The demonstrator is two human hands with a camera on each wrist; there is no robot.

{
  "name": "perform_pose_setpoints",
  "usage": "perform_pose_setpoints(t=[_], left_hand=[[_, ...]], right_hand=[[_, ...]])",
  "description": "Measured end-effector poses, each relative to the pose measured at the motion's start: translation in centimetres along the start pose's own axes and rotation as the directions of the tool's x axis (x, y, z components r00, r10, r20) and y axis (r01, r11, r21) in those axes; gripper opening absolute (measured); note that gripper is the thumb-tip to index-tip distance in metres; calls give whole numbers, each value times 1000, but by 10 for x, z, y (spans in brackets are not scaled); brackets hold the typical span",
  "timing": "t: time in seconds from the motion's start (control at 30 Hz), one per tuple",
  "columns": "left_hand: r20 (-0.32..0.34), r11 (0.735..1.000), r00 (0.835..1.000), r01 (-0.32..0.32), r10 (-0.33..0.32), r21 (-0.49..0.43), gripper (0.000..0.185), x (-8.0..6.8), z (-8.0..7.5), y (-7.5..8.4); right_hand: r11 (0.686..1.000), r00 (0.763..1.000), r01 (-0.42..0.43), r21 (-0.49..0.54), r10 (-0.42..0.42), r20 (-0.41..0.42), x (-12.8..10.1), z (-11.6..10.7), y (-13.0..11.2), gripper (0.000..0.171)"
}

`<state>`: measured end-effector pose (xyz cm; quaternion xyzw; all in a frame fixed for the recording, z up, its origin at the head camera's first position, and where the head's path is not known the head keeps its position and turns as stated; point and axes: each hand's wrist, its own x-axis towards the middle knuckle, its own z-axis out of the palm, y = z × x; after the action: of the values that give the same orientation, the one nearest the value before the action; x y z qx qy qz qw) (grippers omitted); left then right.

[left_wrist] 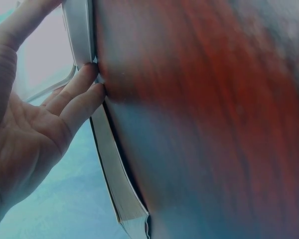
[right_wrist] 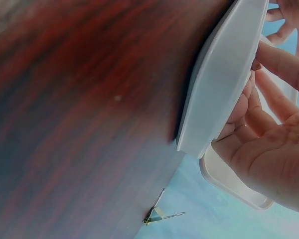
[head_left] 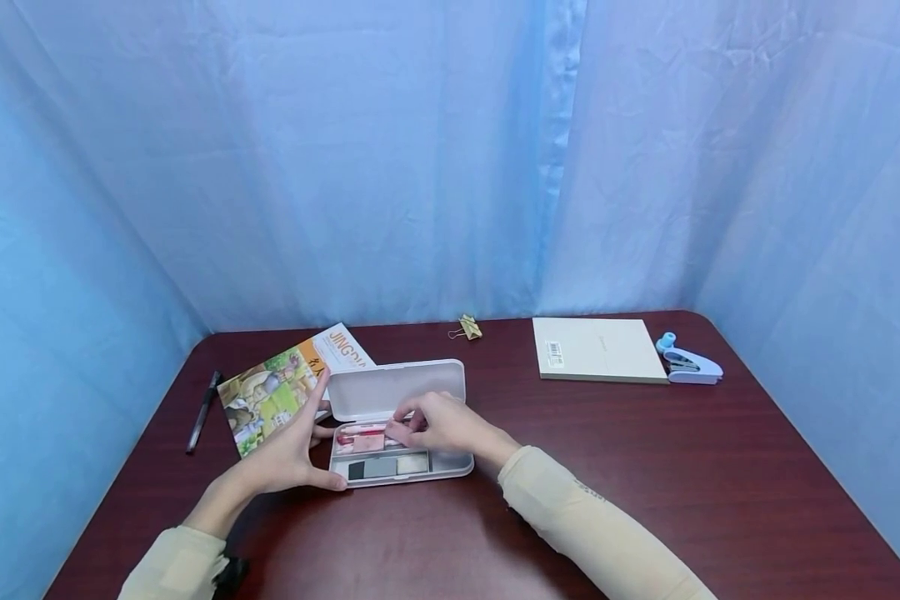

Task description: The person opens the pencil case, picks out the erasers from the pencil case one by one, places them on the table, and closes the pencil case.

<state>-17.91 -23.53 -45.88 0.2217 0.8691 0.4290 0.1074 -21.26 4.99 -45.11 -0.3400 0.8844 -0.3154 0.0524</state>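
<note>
A white pencil case [head_left: 401, 481] lies with its lid [head_left: 397, 390] raised at the back. In its rear compartment are white and red pens [head_left: 351, 439] and a pink block [head_left: 368, 443]; a grey-and-white piece [head_left: 375, 469] sits in the front one. My left hand [head_left: 288, 450] is spread at the case's left end, its thumb at the front corner and straight fingertips touching the side. My right hand [head_left: 438, 425] reaches over the right half, fingers bent down into the rear compartment. What lies under those fingertips is hidden; the right wrist view shows only the case's white outer wall [right_wrist: 222, 74] there.
A picture-covered book [head_left: 270, 396] lies behind my left hand, with a black pen [head_left: 204, 412] to its left. A gold binder clip [head_left: 468, 327] is near the back edge. To the right are a pale notebook [head_left: 600, 350] and a light-blue stapler-like tool [head_left: 690, 367].
</note>
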Motion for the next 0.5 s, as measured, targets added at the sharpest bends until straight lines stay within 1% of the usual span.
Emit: perform_pose_setpoints(t=[0.13,0.23,0.4,0.5], left_hand=[[0,1000,1000,-2,2,0,147,0,0,1],[0,1000,1000,0,0,7,147,-1,0,1],[3,1000,1000,5,-5,1,147,-1,0,2],[4,1000,1000,6,-6,-2,147,0,0,2]], right_hand=[[1000,1000,0,-2,0,-12,0,1,-1,15],[999,999,-43,19,43,-5,0,-1,-1,16],[994,997,-82,72,82,-6,-1,-9,1,13],[993,997,-66,102,68,-24,-3,-13,3,8]])
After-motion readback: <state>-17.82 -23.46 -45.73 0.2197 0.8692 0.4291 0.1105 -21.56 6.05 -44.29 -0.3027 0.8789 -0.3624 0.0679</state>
